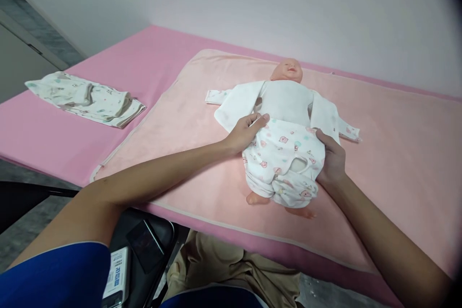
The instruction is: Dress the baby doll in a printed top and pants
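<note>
A baby doll (287,71) lies on its back on a light pink blanket (202,106), its head towards the wall. It wears an open white top and patterned white pants (285,154). My left hand (247,132) grips the waistband of the pants at the doll's hip on the left. My right hand (332,161) holds the pants at the hip on the right, fingers curled round the fabric. The doll's bare feet stick out below the pants.
The blanket covers a pink mattress (119,65) against a white wall. Folded patterned baby clothes (86,98) lie at its left end. A black chair (151,243) with a small white box stands below the mattress's near edge, beside my knees.
</note>
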A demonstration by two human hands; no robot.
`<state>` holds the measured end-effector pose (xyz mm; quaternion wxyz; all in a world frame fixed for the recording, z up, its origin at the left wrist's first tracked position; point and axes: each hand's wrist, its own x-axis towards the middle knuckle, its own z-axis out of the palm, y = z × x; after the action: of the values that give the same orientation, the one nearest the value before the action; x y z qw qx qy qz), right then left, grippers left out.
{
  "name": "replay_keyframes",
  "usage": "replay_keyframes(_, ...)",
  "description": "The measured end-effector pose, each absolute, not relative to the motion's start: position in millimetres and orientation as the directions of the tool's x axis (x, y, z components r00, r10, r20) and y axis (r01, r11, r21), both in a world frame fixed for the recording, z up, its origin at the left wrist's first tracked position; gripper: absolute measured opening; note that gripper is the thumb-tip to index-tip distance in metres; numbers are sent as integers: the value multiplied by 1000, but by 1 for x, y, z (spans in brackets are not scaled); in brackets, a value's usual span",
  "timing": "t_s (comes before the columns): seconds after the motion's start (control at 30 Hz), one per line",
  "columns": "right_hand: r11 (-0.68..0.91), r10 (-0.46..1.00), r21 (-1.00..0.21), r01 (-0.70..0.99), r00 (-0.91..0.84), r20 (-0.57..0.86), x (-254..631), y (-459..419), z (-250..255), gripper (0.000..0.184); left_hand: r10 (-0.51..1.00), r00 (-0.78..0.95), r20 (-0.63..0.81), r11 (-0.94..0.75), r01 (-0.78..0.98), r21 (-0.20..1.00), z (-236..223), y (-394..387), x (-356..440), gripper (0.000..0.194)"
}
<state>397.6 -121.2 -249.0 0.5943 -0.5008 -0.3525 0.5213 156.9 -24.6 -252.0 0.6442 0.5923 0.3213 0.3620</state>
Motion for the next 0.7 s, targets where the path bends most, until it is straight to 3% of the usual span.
replay_keyframes(0.07, -41, 969, -992, -123, 236, -70, 400, -122, -249, 38, 858, 511, 60, -24, -77, 997, -253, -25, 157, 62)
replay_keyframes(0.13, -2, 960, -983, 184, 274, 49, 402, -123, -246, 45, 865, 453, 215, -227, -29, 974, -251, -23, 156, 58)
replay_keyframes(0.23, 107, 884, -726, 679, 270, 382, 400, -127, -239, 43, 794, 389, 468, -531, 69, 844, -247, -18, 157, 54)
replay_keyframes(0.3, 119, 845, -586, 801, 229, 484, 398, -125, -234, 40, 769, 403, 496, -582, 121, 804, -244, -11, 161, 54)
replay_keyframes(0.43, 17, 932, -677, 736, 233, 277, 407, -100, -226, 55, 829, 433, 354, -440, 114, 891, -239, 10, 177, 54)
replay_keyframes(0.57, -33, 960, -921, 388, 269, 79, 423, -70, -237, 73, 910, 408, 75, -50, -70, 996, -243, 23, 190, 59)
replay_keyframes(0.7, -42, 966, -994, 103, 260, -14, 417, -69, -252, 66, 852, 506, -133, 296, -257, 920, -247, 14, 189, 54)
